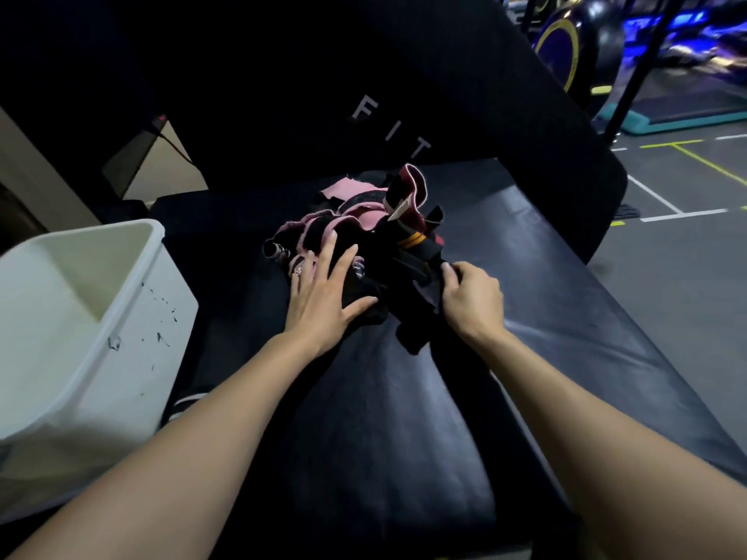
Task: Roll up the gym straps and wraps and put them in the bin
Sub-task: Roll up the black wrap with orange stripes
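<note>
Dark gym bench, left hand flat on strap pile, right hand grip pinching black strap

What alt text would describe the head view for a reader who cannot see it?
Two bare hands work a tangled pile of pink and black gym straps on a dark padded bench: the left hand presses flat, the right hand pinches black fabric. A white bin stands left.
</note>
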